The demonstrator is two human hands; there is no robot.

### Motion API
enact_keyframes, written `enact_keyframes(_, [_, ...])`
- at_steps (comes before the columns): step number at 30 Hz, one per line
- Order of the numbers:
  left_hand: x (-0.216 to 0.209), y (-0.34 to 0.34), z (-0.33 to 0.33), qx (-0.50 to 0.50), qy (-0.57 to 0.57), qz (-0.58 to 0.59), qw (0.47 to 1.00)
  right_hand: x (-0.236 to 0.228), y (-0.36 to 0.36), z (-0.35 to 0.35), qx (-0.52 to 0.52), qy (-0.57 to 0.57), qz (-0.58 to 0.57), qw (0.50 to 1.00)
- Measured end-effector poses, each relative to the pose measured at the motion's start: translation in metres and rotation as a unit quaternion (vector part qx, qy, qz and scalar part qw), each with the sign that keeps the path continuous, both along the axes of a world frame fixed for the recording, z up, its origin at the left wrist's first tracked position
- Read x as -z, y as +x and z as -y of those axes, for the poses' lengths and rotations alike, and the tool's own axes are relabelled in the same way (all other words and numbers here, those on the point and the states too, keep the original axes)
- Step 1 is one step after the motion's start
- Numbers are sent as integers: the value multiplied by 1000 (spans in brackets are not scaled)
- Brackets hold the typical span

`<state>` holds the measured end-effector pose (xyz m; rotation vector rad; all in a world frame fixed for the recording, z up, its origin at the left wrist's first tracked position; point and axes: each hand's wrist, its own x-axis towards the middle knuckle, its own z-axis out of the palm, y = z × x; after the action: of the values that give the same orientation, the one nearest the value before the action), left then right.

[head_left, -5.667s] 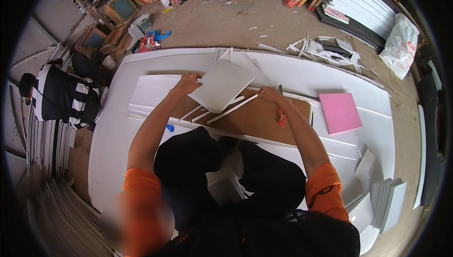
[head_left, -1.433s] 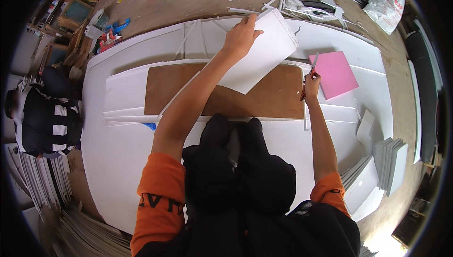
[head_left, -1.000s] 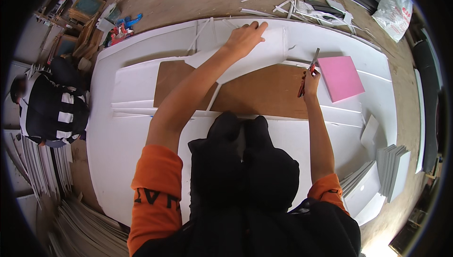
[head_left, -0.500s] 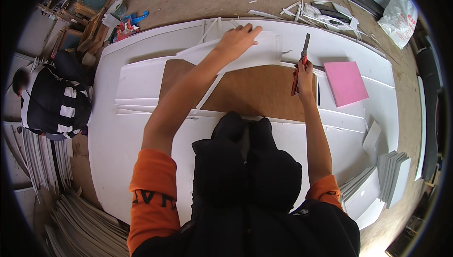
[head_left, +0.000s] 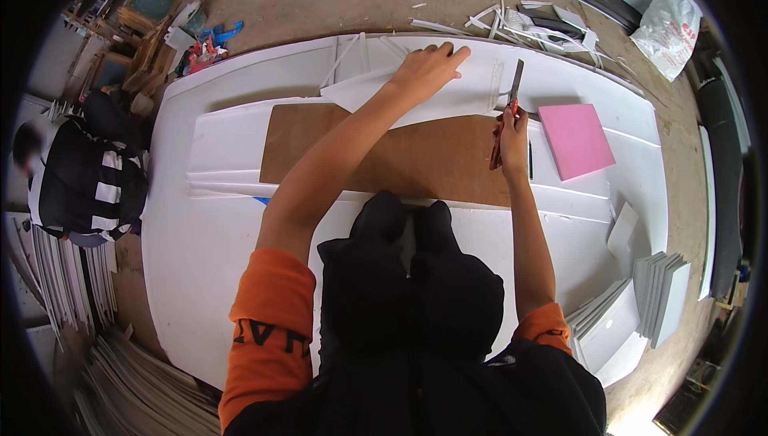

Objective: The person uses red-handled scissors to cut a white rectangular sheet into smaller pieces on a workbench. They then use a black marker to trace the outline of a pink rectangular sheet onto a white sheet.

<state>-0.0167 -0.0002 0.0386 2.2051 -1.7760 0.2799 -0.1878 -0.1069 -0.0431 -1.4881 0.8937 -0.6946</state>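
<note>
My left hand (head_left: 430,72) rests over a loose white sheet (head_left: 472,88), fingers loosely bent and thumb apart, not wrapped round anything I can see. My right hand (head_left: 514,132) is closed on a utility knife (head_left: 516,84) with a red and black handle; its long blade points away from me. Between my arms lies a flat brown board (head_left: 432,156) on white sheeting, its upper edge partly covered by the loose sheet. My left forearm hides part of both. A pink square board (head_left: 576,142) lies just right of the knife.
Stacked grey-white panels (head_left: 660,300) stand at the right. White offcuts (head_left: 520,28) lie on the floor beyond the large white board (head_left: 200,276), near a plastic bag (head_left: 668,28). A person (head_left: 84,176) crouches at the left, above long strips (head_left: 152,380).
My left hand has moved right, and the loose white sheet has shifted right with it. A narrow white strip across the brown board no longer shows. The right hand still holds the knife.
</note>
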Motion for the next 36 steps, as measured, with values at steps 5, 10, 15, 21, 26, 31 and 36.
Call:
enact_keyframes(5, [12,3,-4,3,19,15,1000,-5,1,-7,-9,4,-19,1000])
enact_keyframes(10, [26,16,-15,19,52,68,996,-1,5,-10,-22,8,-9,1000])
enact_keyframes(15, [28,29,-33,-20,56,64,996,-7,11,-16,-55,0,-14,998])
enact_keyframes(21, [13,4,-6,5,50,40,998,-27,0,-21,-40,-14,-17,999])
enact_keyframes(26, [24,-14,23,29,60,14,998,-22,-15,-8,-14,-28,-42,999])
enact_keyframes(31, [43,-24,42,33,76,15,996,-11,-30,10,-20,-56,-74,996])
enact_keyframes(36, [52,-12,39,17,96,23,995,-24,-33,-9,-37,-76,-106,991])
